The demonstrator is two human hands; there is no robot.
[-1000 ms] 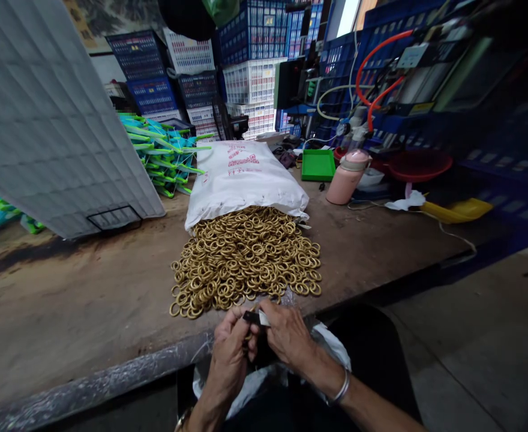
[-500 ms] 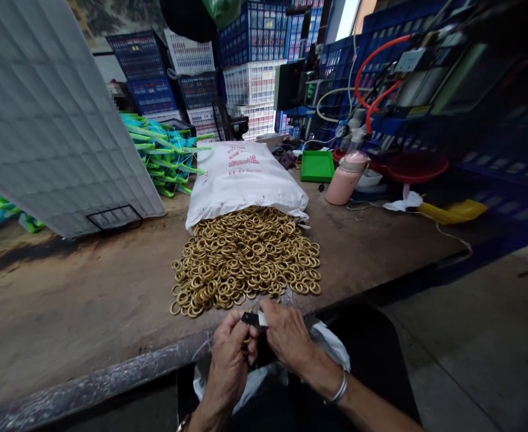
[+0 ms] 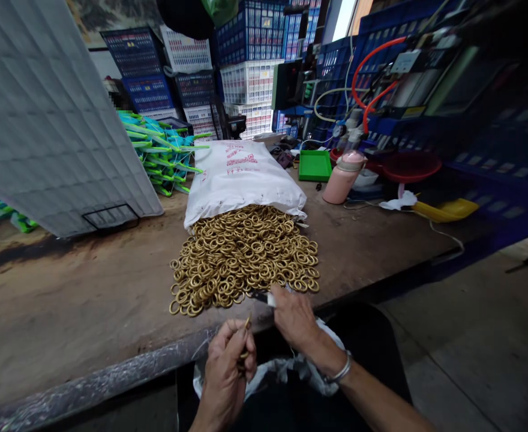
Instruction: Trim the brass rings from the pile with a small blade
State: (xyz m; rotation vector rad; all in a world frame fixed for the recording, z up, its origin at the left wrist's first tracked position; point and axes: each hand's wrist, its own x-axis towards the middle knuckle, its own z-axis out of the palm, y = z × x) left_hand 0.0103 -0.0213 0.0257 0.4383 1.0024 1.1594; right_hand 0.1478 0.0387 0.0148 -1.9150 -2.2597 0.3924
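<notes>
A heap of gold metal rings (image 3: 246, 252) spills from a white sack (image 3: 241, 174) onto the brown workbench (image 3: 66, 312). My left hand (image 3: 225, 366) is at the bench's front edge, fingers closed round a few gold rings. My right hand (image 3: 293, 315) is just right of it, reaching to the near edge of the heap and pinching a small black and white tool (image 3: 264, 297). A bracelet is on my right wrist. A white plastic bag (image 3: 268, 372) lies in my lap under both hands.
A grey ribbed panel (image 3: 52, 120) leans at the left. Green and blue plastic parts (image 3: 160, 150) lie behind it. A pink bottle (image 3: 342, 177), green tray (image 3: 315, 165), red basin (image 3: 410, 165) and yellow scoop (image 3: 448, 209) stand at the right. Stacked crates (image 3: 246, 78) fill the back.
My hands have parted. The right hand moved up and forward with the tool to the heap's edge; the left hand dropped back slightly, keeping its rings.
</notes>
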